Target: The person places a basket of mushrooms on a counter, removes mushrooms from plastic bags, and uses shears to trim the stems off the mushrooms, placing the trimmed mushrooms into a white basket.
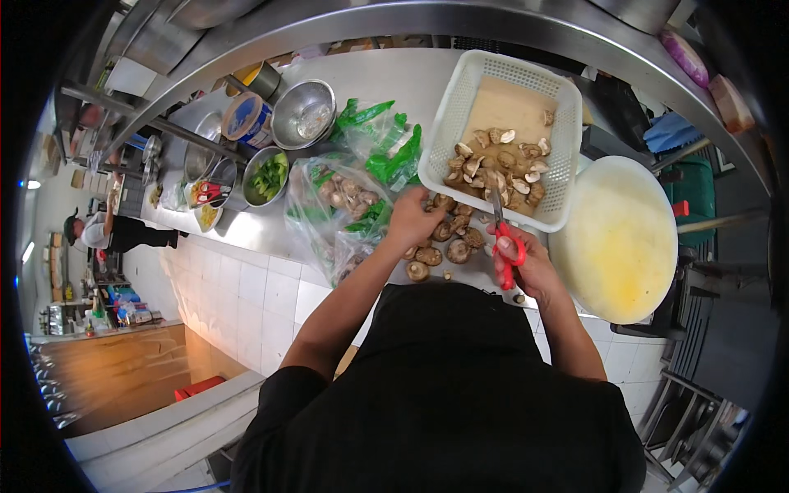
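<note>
My right hand (533, 262) grips red-handled scissors (513, 249), whose metal blades point into a white perforated plastic basket (564, 179). Cut shiitake mushrooms (474, 165) are grouped in the basket's near half. My left hand (414, 217) reaches to the edge of a pile of whole shiitake mushrooms (459, 251) on the steel table, just before the basket. Its thumb and fingers are bent around the pile's edge; whether they hold a mushroom is unclear. To its left lies a clear plastic bag (330, 212) with more mushrooms inside.
A large round cutting board (616, 246) stands right of the basket. Green-printed plastic bags (394, 151), a steel bowl of cut greens (268, 177), nested steel bowls (303, 114) and a plastic tub (246, 120) are left. A steel shelf edge (394, 21) crosses above. Another person (117, 231) stands far left.
</note>
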`<move>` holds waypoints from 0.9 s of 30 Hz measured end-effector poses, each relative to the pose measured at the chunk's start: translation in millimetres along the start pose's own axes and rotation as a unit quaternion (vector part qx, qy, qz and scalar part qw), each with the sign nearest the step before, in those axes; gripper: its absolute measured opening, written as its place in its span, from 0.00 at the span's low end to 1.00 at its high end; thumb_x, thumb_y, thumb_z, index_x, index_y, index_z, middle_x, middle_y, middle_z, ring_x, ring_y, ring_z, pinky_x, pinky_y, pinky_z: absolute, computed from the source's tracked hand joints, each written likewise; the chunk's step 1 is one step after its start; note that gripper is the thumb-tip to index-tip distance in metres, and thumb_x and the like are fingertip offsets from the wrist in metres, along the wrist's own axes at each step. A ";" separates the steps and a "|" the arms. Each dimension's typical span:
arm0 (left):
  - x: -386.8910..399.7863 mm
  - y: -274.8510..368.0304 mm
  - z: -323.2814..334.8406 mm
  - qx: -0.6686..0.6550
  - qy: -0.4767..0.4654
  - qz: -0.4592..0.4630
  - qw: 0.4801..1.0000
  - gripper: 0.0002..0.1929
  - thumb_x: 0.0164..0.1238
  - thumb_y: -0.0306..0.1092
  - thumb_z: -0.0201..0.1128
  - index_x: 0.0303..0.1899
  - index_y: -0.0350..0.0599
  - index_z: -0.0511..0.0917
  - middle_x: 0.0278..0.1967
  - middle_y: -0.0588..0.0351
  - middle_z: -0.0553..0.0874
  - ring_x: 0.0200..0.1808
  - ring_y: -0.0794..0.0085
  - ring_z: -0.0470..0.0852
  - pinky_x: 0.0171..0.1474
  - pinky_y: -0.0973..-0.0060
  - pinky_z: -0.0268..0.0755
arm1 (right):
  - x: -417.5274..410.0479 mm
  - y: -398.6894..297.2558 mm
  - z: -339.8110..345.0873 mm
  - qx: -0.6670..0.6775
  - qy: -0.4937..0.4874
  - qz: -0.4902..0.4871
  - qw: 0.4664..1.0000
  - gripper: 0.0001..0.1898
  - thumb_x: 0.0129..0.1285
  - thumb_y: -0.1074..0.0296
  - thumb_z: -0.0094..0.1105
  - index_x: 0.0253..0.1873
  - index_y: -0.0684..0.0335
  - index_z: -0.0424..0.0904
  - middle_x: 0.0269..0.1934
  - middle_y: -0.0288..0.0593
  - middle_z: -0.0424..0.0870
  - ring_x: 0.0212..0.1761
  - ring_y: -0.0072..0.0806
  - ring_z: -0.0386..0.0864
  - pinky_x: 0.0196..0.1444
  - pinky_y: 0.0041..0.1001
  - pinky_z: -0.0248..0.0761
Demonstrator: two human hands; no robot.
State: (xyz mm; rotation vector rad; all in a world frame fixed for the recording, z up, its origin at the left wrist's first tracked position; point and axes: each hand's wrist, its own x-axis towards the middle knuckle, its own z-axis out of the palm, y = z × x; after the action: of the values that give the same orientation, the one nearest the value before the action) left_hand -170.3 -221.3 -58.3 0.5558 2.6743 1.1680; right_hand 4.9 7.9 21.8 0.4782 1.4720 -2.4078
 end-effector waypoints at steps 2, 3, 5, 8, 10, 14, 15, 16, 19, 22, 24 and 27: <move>8.4 15.6 5.4 0.034 -0.042 -0.029 0.998 0.27 0.61 0.46 0.76 0.57 0.38 0.86 0.51 0.40 0.91 0.52 0.48 0.90 0.57 0.57 0.83 | 1.2 2.8 0.2 -0.002 0.014 0.006 1.000 0.27 0.78 0.52 0.69 0.70 0.64 0.76 0.27 0.38 0.82 0.21 0.26 0.81 0.23 0.25 0.74; 11.1 18.6 7.9 0.069 -0.080 -0.060 0.993 0.28 0.58 0.48 0.77 0.57 0.40 0.87 0.51 0.37 0.91 0.52 0.44 0.91 0.61 0.55 0.82 | 1.4 2.1 1.2 -0.005 0.025 0.013 1.000 0.27 0.78 0.52 0.68 0.70 0.64 0.76 0.27 0.38 0.82 0.21 0.25 0.81 0.23 0.24 0.74; 10.4 19.1 5.0 0.063 -0.067 -0.061 0.994 0.29 0.58 0.47 0.77 0.58 0.41 0.87 0.51 0.37 0.92 0.52 0.43 0.90 0.61 0.55 0.82 | -4.8 -0.9 4.8 -0.034 0.007 0.016 0.999 0.26 0.78 0.53 0.68 0.70 0.64 0.76 0.28 0.38 0.83 0.22 0.25 0.81 0.24 0.24 0.74; -0.5 6.1 -4.1 -0.008 -0.021 -0.038 0.999 0.29 0.57 0.45 0.79 0.59 0.41 0.87 0.52 0.40 0.92 0.50 0.45 0.91 0.60 0.58 0.82 | -18.6 -12.6 11.2 -0.081 -0.041 0.030 0.995 0.26 0.77 0.56 0.69 0.71 0.63 0.76 0.29 0.38 0.83 0.23 0.23 0.81 0.25 0.23 0.75; -12.7 3.0 -11.7 -0.073 0.009 -0.010 0.997 0.29 0.56 0.42 0.80 0.60 0.41 0.87 0.52 0.42 0.92 0.49 0.47 0.92 0.58 0.59 0.83 | -20.7 -12.1 6.1 -0.157 -0.089 0.034 0.983 0.28 0.74 0.56 0.74 0.70 0.62 0.77 0.30 0.36 0.84 0.27 0.24 0.82 0.30 0.25 0.75; -38.2 23.6 -34.0 -0.244 0.020 -0.074 0.967 0.29 0.62 0.27 0.79 0.65 0.35 0.83 0.53 0.52 0.91 0.50 0.72 0.90 0.53 0.72 0.84 | -17.3 -20.9 10.5 -0.494 -0.102 -0.047 0.862 0.31 0.67 0.50 0.79 0.67 0.61 0.80 0.30 0.43 0.85 0.32 0.33 0.84 0.38 0.35 0.76; -42.9 34.4 -41.6 -0.329 0.002 -0.123 0.936 0.28 0.63 0.25 0.78 0.66 0.33 0.82 0.54 0.52 0.91 0.48 0.72 0.91 0.51 0.74 0.85 | -14.5 -21.1 15.5 -0.493 -0.104 -0.048 0.863 0.31 0.67 0.50 0.79 0.67 0.61 0.80 0.30 0.43 0.85 0.32 0.33 0.84 0.38 0.35 0.76; -47.0 38.9 -45.0 -0.328 0.006 -0.125 0.936 0.28 0.63 0.25 0.78 0.66 0.33 0.82 0.54 0.52 0.91 0.48 0.72 0.91 0.51 0.74 0.85 | -11.0 -21.0 19.3 -0.523 -0.096 -0.042 0.846 0.33 0.66 0.49 0.79 0.68 0.60 0.79 0.31 0.47 0.85 0.32 0.38 0.85 0.39 0.37 0.76; -54.8 42.1 -48.8 -0.364 -0.007 -0.132 0.922 0.30 0.66 0.21 0.76 0.70 0.34 0.79 0.56 0.53 0.90 0.54 0.71 0.88 0.58 0.73 0.84 | -3.4 -16.1 22.3 -0.581 -0.083 -0.049 0.808 0.35 0.64 0.45 0.78 0.70 0.58 0.79 0.33 0.54 0.87 0.34 0.49 0.86 0.41 0.43 0.77; -59.1 34.4 -47.0 -0.383 -0.020 -0.137 0.913 0.31 0.67 0.21 0.75 0.72 0.35 0.78 0.59 0.53 0.87 0.55 0.70 0.88 0.58 0.72 0.84 | -0.1 -22.8 29.4 -0.641 -0.089 -0.041 0.762 0.35 0.64 0.47 0.73 0.72 0.57 0.77 0.39 0.58 0.89 0.42 0.58 0.87 0.47 0.49 0.79; -60.9 30.8 -45.4 -0.360 -0.007 -0.093 0.928 0.31 0.68 0.20 0.74 0.73 0.36 0.78 0.61 0.53 0.84 0.53 0.72 0.87 0.56 0.73 0.83 | 2.1 -25.4 31.5 -0.671 -0.099 -0.020 0.735 0.34 0.65 0.52 0.69 0.75 0.56 0.75 0.44 0.61 0.90 0.48 0.61 0.88 0.52 0.53 0.80; -62.6 28.9 -43.3 -0.284 -0.011 -0.074 0.956 0.29 0.70 0.23 0.74 0.72 0.36 0.79 0.62 0.53 0.82 0.50 0.75 0.86 0.52 0.74 0.82 | 7.8 -19.7 29.5 -0.683 -0.109 -0.004 0.723 0.35 0.65 0.57 0.68 0.77 0.55 0.72 0.44 0.61 0.90 0.48 0.62 0.87 0.53 0.54 0.80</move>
State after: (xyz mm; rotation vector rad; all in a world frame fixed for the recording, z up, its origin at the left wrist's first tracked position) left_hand -118.1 -257.4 -7.2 0.2609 2.1515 1.7617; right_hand -14.0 -10.3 46.9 -0.1851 2.4897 -0.7368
